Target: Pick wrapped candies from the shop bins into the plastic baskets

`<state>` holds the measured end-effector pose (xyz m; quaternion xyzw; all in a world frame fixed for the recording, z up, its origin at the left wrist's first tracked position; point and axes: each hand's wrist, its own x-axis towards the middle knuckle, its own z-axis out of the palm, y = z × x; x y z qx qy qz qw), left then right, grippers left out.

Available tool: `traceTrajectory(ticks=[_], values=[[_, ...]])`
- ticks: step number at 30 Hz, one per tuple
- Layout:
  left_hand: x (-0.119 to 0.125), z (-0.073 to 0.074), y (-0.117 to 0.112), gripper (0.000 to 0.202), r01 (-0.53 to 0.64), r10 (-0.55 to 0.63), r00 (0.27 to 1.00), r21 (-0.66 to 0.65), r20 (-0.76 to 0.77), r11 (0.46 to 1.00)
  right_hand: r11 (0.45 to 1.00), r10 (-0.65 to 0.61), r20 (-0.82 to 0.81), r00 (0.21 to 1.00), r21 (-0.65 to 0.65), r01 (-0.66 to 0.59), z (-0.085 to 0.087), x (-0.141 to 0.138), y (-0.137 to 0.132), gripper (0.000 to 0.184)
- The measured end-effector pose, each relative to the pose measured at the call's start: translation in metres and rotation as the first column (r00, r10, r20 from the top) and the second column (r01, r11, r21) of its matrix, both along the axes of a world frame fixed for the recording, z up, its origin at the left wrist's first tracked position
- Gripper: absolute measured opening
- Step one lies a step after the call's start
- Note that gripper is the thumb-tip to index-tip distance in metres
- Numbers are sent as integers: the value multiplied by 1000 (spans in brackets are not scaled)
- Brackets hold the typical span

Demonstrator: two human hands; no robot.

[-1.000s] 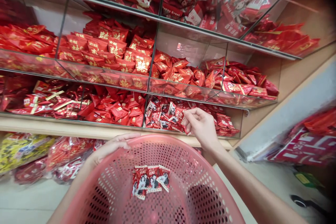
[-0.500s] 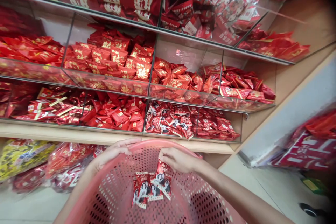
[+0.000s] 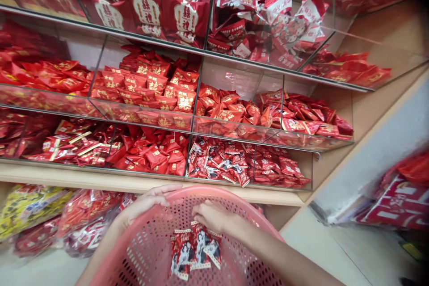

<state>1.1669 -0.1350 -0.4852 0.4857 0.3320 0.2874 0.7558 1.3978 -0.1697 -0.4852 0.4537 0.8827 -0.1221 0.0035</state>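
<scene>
My right hand (image 3: 210, 216) is inside the basket (image 3: 201, 191), fingers curled in just above the small packets (image 3: 182, 252); I cannot tell whether the fingertips pinch the top edge of one. The packets lie overlapping on the basket's pink holed wall, and my right forearm crosses the basket's right side, covering part of it. My left hand (image 3: 145, 205) grips the far rim at the left, fingers bent over it.

Beyond the rim, which hides part of the wooden ledge (image 3: 100, 181), the shelf's lowest row holds a heap of picture packets (image 3: 217, 163) like mine, between plain red packets (image 3: 156, 152) on the left and more red ones on the right. Clear panels stand in front of the rows above, where gold-lettered packets (image 3: 144, 82) sit. Below the ledge, a yellow bag (image 3: 30, 208) and red bags (image 3: 87, 210) crowd the left side.
</scene>
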Motion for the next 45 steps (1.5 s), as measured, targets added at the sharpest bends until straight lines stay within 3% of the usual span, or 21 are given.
traceTrajectory(ticks=[4,7,10,13,22,29,35,39,42,45], values=[[-2,-3,2,58,-22,22,1000,64,-12,998,971,-113,-111,987,198,133,40,-10,-13,31],[1,3,-1,57,-22,22,1000,47,6,999,874,-255,-336,907,320,365,75,-13,-3,43],[6,9,-5,56,-32,32,999,-3,9,999,763,-389,-469,793,318,562,99,-13,22,44],[6,9,-6,56,-30,30,999,-38,21,999,718,-502,-478,721,233,655,108,-17,43,46],[2,10,-6,56,5,-3,997,-38,72,999,786,-549,-459,698,1,618,105,-27,58,32],[0,5,-4,56,-11,11,1000,-21,18,1000,838,-415,-633,654,13,546,101,-10,56,20],[-1,2,-2,55,-26,26,999,-18,21,1000,927,-228,-800,556,-4,375,113,16,32,14],[2,3,-1,59,-18,19,999,48,-32,999,955,-189,-824,535,-28,295,112,33,9,18],[2,3,0,60,-8,11,999,73,-45,997,969,-196,-799,569,-69,236,100,41,-12,20],[2,2,-1,60,-15,16,999,22,-41,1000,967,-253,-711,656,-166,193,81,47,-34,22]])
